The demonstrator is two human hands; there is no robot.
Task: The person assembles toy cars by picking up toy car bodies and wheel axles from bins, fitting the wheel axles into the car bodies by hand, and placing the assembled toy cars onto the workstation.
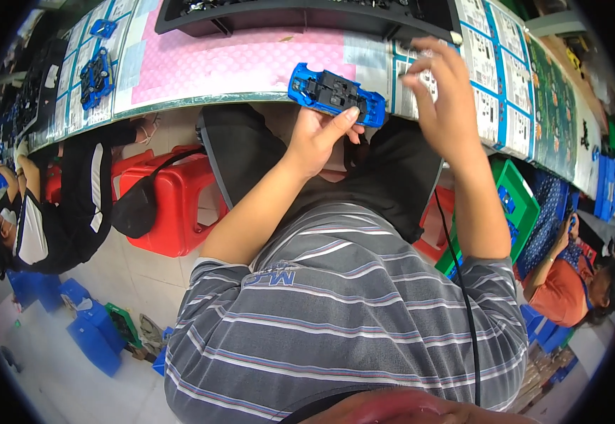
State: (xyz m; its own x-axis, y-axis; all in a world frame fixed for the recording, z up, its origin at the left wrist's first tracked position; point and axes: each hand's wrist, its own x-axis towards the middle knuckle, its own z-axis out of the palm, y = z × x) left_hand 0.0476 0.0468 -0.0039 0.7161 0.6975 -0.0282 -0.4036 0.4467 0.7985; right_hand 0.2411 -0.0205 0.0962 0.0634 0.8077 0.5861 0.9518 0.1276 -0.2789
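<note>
My left hand (316,139) is closed around the lower edge of a blue toy car body (296,83), held just over the table's near edge. Its hollow side faces up and shows black parts (334,90) fitted inside. The thumb presses on the car's rim and other fingers are hidden beneath it. To the right of the car, my right hand (447,99) is raised above the table with its fingers curled but apart. I make out nothing between them, though the fingertips are slightly blurred.
A long black tray (265,21) with small dark parts stands at the back. Pink bubble sheet (240,63) covers the table's middle. Another blue car body (96,79) lies at left. A green crate (526,194) stands at right, a red stool (170,205) at left. People sit on both sides.
</note>
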